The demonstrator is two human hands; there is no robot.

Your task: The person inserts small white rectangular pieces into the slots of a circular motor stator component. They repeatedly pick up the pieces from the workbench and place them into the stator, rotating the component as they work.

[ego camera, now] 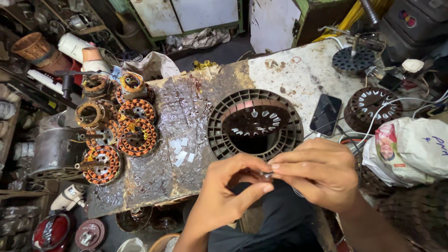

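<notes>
Over the near edge of the workbench [280, 70], the person brings both hands together above their lap. The left hand [224, 191] and the right hand [322, 172] meet fingertip to fingertip, pinched shut on a small piece [267, 174] of something grey and shiny; it is too small to tell what it is. Holding it between thumb and forefinger of both hands keeps it steady and close under the eyes, which suits fine work.

Just beyond the hands, near the middle of the bench's near edge, sits a dark round stator core [255, 125] with slotted rim and pale insulation slips standing in its inner slots. It lies flat with its open face up, within easy reach. To its left, on the foil-like covering of the bench, lie a few small white paper slips [181, 150], loose and close to the core, likely kept there to be picked up one at a time.

Along the left edge a cluster of wound stators with orange and copper coils [122, 135] is stacked together, apart from the working spot. A phone [325, 114] lies flat just right of the core, and another dark core [372, 108] sits further toward the right edge, with white cables crossing it. A white plastic bag [410, 147] rests at the near right corner.
</notes>
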